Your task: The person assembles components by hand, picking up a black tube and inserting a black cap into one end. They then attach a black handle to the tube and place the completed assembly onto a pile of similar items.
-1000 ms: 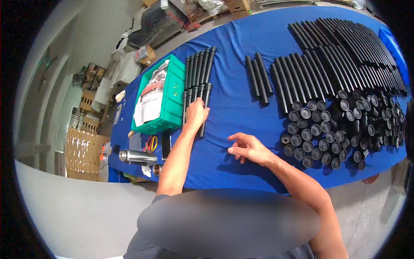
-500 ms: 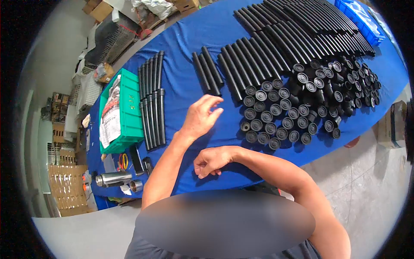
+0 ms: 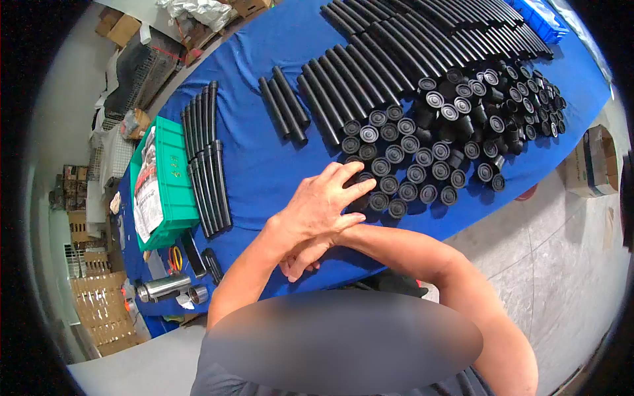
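My left hand (image 3: 322,201) is open, fingers spread, with the fingertips right at the near left edge of a group of round black caps (image 3: 416,173). A dark cap shows between its fingers. My left wrist crosses over my right hand (image 3: 305,256), which stays low over the blue cloth. The right fingers are curled and point down; my left forearm hides part of them, and I cannot tell what they hold. Beyond the caps lie long rows of black tubes (image 3: 350,86). Several loose tubes (image 3: 284,105) lie apart to the left of those rows.
At the left stands a green crate (image 3: 175,175) with newspaper, beside two rows of thin black tubes (image 3: 210,188). A steel flask (image 3: 164,288), scissors (image 3: 175,259) and a black tool lie near the front left. A blue basket (image 3: 543,23) is at the far right.
My left hand has moved right and toward the caps, crossing over my right hand. My right hand still hangs low, fingers curled. The view has shifted, so the table's contents appear further left.
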Motion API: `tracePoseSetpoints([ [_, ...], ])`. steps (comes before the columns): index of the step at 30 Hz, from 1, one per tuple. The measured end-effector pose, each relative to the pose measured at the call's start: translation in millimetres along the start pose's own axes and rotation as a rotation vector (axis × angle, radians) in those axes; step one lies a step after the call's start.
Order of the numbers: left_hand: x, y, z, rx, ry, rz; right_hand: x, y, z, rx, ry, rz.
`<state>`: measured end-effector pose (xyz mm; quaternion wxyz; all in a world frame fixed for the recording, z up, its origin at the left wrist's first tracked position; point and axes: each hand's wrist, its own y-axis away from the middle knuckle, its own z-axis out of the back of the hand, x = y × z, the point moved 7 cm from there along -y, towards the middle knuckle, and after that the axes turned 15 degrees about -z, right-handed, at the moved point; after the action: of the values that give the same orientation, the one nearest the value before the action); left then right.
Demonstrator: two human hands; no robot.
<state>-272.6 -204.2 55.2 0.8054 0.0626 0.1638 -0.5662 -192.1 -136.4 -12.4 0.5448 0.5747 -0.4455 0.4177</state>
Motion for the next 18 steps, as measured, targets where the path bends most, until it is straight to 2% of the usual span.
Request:
tracePoseSetpoints([
  [7, 9.7, -7.9, -6.8, 0.066, -0.01, 0.004, -8.1, -8.8, 0.9, -0.027, 0.021, -0.034],
  [11, 5.0, -10.3, -5.9, 0.072, -0.009, 0.004, -8.5, -6.8, 0.7, -0.007, -0.097, -0.013],
  [18, 2.5, -10.9, -8.9, 0.039, 0.0, -0.051, -7.9, -9.4, -1.4, -0.029, -0.091, -0.023],
])
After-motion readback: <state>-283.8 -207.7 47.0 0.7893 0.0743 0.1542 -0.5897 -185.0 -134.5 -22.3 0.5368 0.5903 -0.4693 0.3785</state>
